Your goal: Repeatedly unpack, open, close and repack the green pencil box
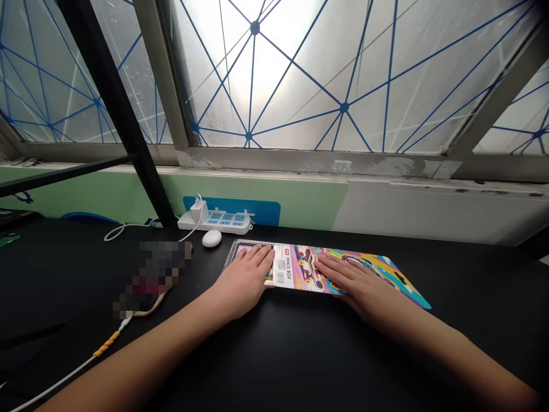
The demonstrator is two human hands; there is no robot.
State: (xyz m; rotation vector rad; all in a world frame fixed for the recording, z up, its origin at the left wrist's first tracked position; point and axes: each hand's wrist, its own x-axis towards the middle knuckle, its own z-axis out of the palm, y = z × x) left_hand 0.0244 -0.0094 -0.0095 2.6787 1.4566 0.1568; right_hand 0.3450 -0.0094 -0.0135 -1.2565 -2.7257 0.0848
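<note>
A flat colourful pencil box [330, 273] lies on the black tabletop [300, 355], wrapped in clear plastic and bearing a white "PENCIL BOX" label [281, 266]. My left hand [244, 280] rests flat on its left part, fingers pointing away from me. My right hand [355, 283] lies flat on the skateboard print further right. Neither hand curls around the box's edges. The box's lower edge is partly hidden under my palms.
A white power strip [214, 222] with a plugged-in charger stands behind the box, with a white computer mouse [211, 238] just in front. A pixelated patch [154, 274] hides something on the left. A white cable with yellow wrapping [107, 343] runs beneath my left forearm. A black metal bar [115, 109] crosses the left.
</note>
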